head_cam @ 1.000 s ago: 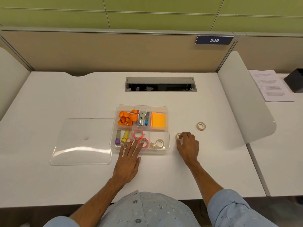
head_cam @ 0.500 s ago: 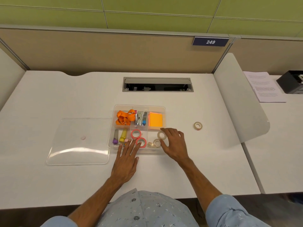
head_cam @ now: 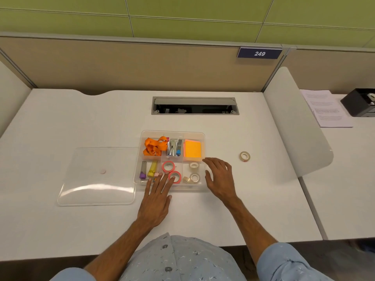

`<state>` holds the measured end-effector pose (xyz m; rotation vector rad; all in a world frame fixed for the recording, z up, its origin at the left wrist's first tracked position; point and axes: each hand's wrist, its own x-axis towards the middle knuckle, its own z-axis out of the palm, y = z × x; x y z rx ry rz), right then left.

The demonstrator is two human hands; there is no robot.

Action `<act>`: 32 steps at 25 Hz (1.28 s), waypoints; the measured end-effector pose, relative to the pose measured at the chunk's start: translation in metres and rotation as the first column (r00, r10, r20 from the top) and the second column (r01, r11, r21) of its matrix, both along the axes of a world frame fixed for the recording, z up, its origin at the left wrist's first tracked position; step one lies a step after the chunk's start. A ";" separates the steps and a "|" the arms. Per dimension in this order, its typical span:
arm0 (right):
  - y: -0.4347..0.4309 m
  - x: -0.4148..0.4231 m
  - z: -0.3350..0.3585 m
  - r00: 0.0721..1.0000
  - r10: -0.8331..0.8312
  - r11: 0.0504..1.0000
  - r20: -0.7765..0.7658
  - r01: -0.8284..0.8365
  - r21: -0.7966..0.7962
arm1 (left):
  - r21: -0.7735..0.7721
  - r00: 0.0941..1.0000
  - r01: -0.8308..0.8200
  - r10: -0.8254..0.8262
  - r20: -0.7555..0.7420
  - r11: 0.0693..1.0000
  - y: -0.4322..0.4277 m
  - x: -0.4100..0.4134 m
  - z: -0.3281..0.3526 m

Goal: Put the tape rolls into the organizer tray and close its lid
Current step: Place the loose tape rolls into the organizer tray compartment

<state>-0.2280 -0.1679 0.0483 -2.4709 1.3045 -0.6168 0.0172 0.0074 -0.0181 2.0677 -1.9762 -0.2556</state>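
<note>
A clear organizer tray (head_cam: 203, 136) sits mid-desk. Its near middle compartment holds two pink-edged tape rolls (head_cam: 168, 166). Its near right compartment holds three pale tape rolls (head_cam: 194, 165). One more pale tape roll (head_cam: 245, 156) lies on the desk to the right of the tray. The clear lid (head_cam: 97, 177) lies flat on the desk, left of the tray. My left hand (head_cam: 157, 201) rests flat at the tray's near edge, fingertips over the rim by a pink roll. My right hand (head_cam: 220, 177) hovers just right of the tray, fingers spread, holding nothing.
The tray's other compartments hold an orange lanyard (head_cam: 154, 147), staplers (head_cam: 173, 148), orange sticky notes (head_cam: 192, 149) and small markers (head_cam: 152, 169). A cable slot (head_cam: 194, 106) opens behind the tray. A white divider panel (head_cam: 298, 126) stands at the right, with papers (head_cam: 324, 110) beyond it.
My right hand carried a pale roll from the desk into the tray's near right compartment, let it go, and has drawn back to the right. My left hand stayed put.
</note>
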 end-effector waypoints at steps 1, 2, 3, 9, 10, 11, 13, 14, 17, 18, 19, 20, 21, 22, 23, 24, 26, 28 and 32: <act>-0.002 -0.002 0.001 0.999 -0.031 1.000 0.013 0.031 0.003 | -0.006 1.000 0.001 -0.001 0.000 1.000 0.000 0.000 0.000; -0.004 -0.005 0.003 0.998 -0.063 0.998 0.022 0.063 0.009 | -0.011 1.000 0.002 -0.002 -0.001 1.000 0.001 0.000 0.001; -0.007 -0.009 0.003 0.995 -0.093 0.996 0.028 0.092 0.016 | -0.014 1.000 0.003 -0.003 -0.002 1.000 0.001 0.000 0.001; -0.036 -0.043 -0.013 0.932 -0.352 0.933 -0.089 0.357 0.050 | -0.007 1.000 -0.002 0.002 0.010 1.000 0.001 -0.001 0.002; -0.041 -0.050 -0.020 0.903 -0.407 0.907 -0.136 0.417 0.056 | -0.002 1.000 -0.002 0.002 0.010 1.000 0.001 -0.001 0.001; -0.046 -0.057 -0.026 0.875 -0.448 0.882 -0.184 0.466 0.069 | 0.005 1.000 -0.002 0.002 0.011 1.000 0.001 -0.001 0.001; -0.054 -0.068 -0.036 0.838 -0.475 0.852 -0.271 0.514 0.098 | 0.013 1.000 -0.005 0.005 0.018 1.000 0.001 0.000 0.000; -0.056 -0.072 -0.039 0.829 -0.470 0.849 -0.303 0.519 0.102 | 0.016 1.000 -0.010 0.010 0.020 1.000 0.001 0.000 -0.001; -0.054 -0.077 -0.044 0.823 -0.470 0.852 -0.320 0.517 0.079 | 0.020 0.999 -0.015 0.014 0.029 1.000 0.000 -0.001 0.000; -0.052 -0.077 -0.043 0.824 -0.475 0.852 -0.310 0.519 0.072 | 0.019 0.999 -0.016 0.015 0.030 1.000 0.000 -0.001 0.000; -0.050 -0.075 -0.042 0.824 -0.480 0.853 -0.302 0.519 0.058 | 0.018 0.999 -0.016 0.016 0.030 1.000 0.000 -0.002 0.001; -0.047 -0.073 -0.041 0.823 -0.482 0.856 -0.300 0.515 0.036 | 0.016 0.999 -0.016 0.015 0.029 1.000 0.000 -0.002 0.001; -0.045 -0.071 -0.039 0.823 -0.481 0.862 -0.302 0.508 0.011 | 0.013 0.999 -0.016 0.016 0.029 1.000 0.001 -0.002 0.001; -0.042 -0.070 -0.038 0.824 -0.477 0.867 -0.306 0.497 -0.012 | 0.011 0.999 -0.017 0.017 0.031 1.000 0.001 -0.002 0.002; -0.040 -0.070 -0.038 0.825 -0.471 0.873 -0.312 0.488 -0.027 | 0.012 0.999 -0.018 0.017 0.032 1.000 0.001 -0.002 0.002; -0.038 -0.070 -0.039 0.829 -0.461 0.878 -0.317 0.478 -0.028 | 0.014 0.999 -0.019 0.018 0.032 1.000 0.001 -0.002 0.002; -0.033 -0.068 -0.039 0.845 -0.437 0.888 -0.308 0.460 0.004 | 0.018 0.999 -0.017 0.016 0.031 1.000 0.001 -0.001 0.002; -0.028 -0.065 -0.034 0.867 -0.430 0.888 -0.252 0.456 0.055 | 0.025 1.000 -0.011 0.011 0.024 1.000 0.001 -0.002 0.003; -0.018 -0.050 -0.013 0.957 -0.281 0.957 -0.066 0.285 0.056 | 0.031 1.000 -0.012 0.012 0.011 0.999 0.000 -0.002 0.004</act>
